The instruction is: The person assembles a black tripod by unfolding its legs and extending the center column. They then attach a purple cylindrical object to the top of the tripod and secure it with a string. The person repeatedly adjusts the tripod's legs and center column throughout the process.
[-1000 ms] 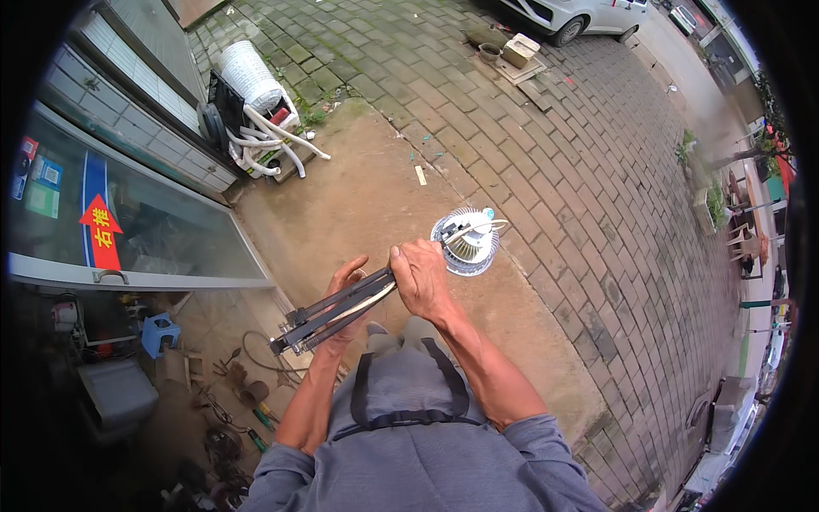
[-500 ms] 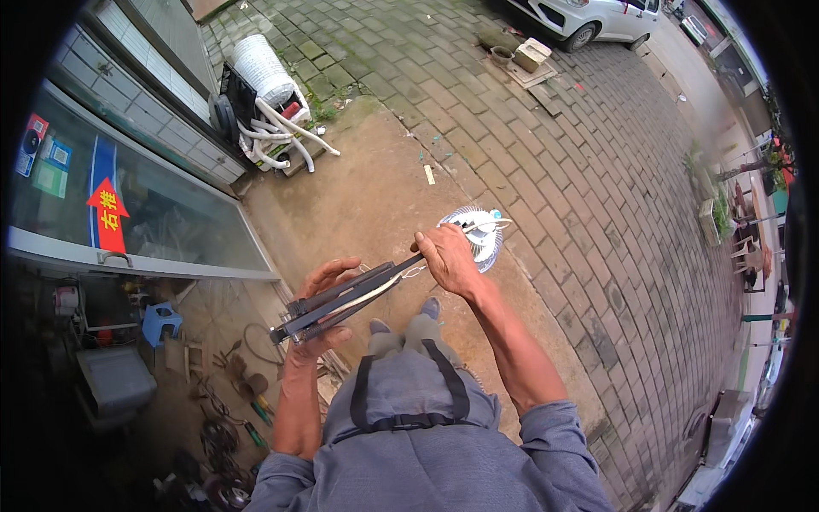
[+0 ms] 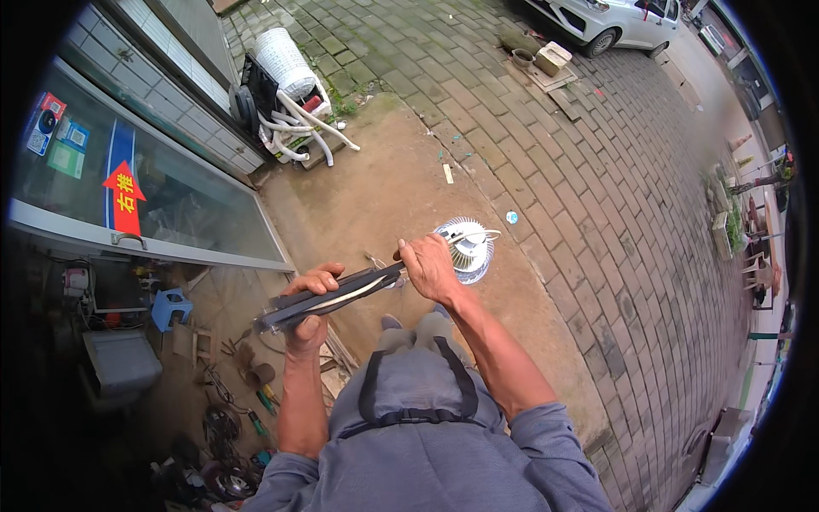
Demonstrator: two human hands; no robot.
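A bundle of long black bars [image 3: 351, 291] slants across in front of my body, with a pale cable running along it. The bundle's lower left end is smeared by motion. My left hand [image 3: 309, 300] is closed around it near that end, fingers on the far side and thumb on the near side. At the upper right end, my right hand [image 3: 430, 266] grips the bars in a fist. Just past the right hand is a round, silvery finned lamp [image 3: 474, 254] with a white cable. I cannot tell whether it hangs or rests on the ground.
To the left stands a glass door [image 3: 166, 209] with a red arrow sticker. Tools and a blue stool [image 3: 171, 308] lie inside the doorway. White pipes [image 3: 300, 128] and a white bucket [image 3: 284, 64] stand ahead by the wall. A white car [image 3: 610, 21] is parked on the paving.
My left fingers have closed in on the bars, which lie closer together now. Both hands have shifted slightly left in the view. The lamp also appears further left and lower.
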